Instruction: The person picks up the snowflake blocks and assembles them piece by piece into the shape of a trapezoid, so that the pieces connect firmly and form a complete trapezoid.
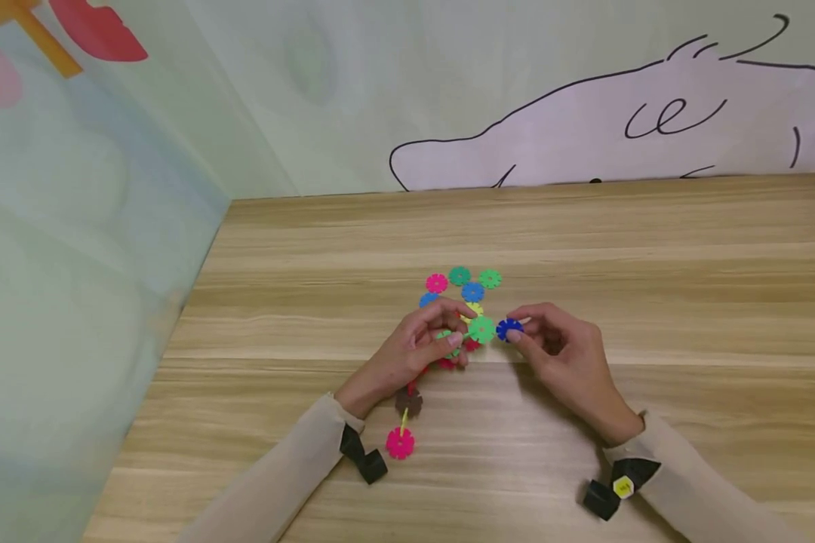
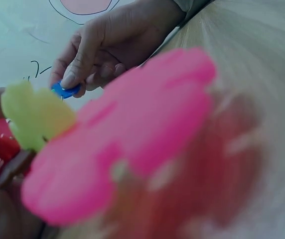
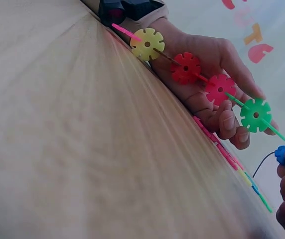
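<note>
A chain of slotted plastic snowflake discs hangs from my left hand, which grips it near its upper end between thumb and fingers. A light green disc forms that end, and a pink disc the lower one. Between them, the right wrist view shows yellow, red, pink and green discs, slotted together at angles. My right hand pinches a dark blue disc by thumb and fingertips, close beside the light green end disc, a small gap between them.
Behind my left hand, several discs lie flat on the wooden table, among them a pink one, a teal one, a green one and a blue one. A wall with a line drawing rises beyond the far edge.
</note>
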The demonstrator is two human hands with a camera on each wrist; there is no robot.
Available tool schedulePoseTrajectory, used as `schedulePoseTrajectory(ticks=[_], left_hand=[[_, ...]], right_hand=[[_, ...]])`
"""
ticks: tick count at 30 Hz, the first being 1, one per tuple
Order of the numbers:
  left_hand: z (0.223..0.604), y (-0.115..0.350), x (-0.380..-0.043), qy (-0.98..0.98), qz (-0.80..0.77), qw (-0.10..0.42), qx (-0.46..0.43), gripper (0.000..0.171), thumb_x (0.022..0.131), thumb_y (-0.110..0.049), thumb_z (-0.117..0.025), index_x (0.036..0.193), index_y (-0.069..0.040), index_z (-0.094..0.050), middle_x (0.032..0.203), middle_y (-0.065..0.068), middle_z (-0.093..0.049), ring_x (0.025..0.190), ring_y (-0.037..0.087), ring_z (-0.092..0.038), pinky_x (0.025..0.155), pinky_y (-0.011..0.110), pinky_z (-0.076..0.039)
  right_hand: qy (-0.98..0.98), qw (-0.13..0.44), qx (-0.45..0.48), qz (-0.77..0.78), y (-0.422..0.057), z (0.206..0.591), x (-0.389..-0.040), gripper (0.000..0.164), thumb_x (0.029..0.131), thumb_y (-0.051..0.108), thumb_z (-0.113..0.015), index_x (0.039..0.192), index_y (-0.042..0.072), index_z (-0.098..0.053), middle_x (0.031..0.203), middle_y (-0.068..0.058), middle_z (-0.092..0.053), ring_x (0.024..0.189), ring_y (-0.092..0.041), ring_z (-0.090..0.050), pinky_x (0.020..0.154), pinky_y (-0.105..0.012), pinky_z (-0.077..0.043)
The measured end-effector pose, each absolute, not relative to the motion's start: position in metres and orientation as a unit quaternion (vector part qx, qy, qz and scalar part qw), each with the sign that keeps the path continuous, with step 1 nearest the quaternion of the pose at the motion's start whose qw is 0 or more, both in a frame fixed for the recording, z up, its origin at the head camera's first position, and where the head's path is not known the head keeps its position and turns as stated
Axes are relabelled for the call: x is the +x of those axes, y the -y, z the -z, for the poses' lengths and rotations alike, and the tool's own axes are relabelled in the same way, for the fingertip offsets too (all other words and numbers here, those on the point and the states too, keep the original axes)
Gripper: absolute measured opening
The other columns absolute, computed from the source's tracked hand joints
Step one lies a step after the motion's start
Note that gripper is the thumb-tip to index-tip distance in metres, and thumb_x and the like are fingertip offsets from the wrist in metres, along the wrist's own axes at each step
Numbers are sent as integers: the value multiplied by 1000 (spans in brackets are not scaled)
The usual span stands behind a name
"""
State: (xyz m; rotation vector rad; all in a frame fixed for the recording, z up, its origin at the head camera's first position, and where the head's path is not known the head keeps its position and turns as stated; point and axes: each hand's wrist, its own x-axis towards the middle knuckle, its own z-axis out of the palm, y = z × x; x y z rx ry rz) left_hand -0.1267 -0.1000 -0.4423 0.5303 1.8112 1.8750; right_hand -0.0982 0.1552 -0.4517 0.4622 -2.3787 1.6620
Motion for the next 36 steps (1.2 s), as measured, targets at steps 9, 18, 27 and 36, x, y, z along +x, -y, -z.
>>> schedulePoseTrajectory(ticks=[9, 18, 27, 36], left_hand=[[442, 98, -127, -665, -683, 234, 195, 34, 110, -8, -55, 142, -1, -52, 113, 6, -62, 84, 11, -74, 87, 25, -61], [443, 99, -127, -663, -685, 233, 194, 34, 107, -6, -57, 141, 0, -52, 112, 7, -62, 84, 11, -74, 86, 26, -63], [446, 102, -127, -673, -674, 237, 192, 35, 105, -5, -60, 140, 1, -56, 109, 4, -63, 84, 11, -78, 87, 27, -64], [447, 104, -128, -663, -682, 234, 199, 34, 106, -5, -63, 137, 7, -61, 109, 5, -69, 87, 10, -79, 88, 22, -62]], right_hand=[[792, 103, 188, -572, -156, 450, -97, 25, 93, -5, -79, 112, 12, -78, 82, -6, -76, 60, -4, -58, 51, -19, -48], [781, 142, 232, -563, -155, 452, -100, 29, 88, -11, -80, 109, 9, -80, 83, -6, -78, 63, -2, -58, 55, -15, -47], [784, 175, 266, -533, -155, 457, -103, 28, 84, -14, -82, 102, 7, -83, 87, -5, -79, 67, -1, -57, 60, -12, -48], [775, 199, 277, -532, -152, 458, -101, 31, 81, -18, -82, 100, 5, -83, 81, -5, -75, 66, -2, -56, 61, -11, -46]])
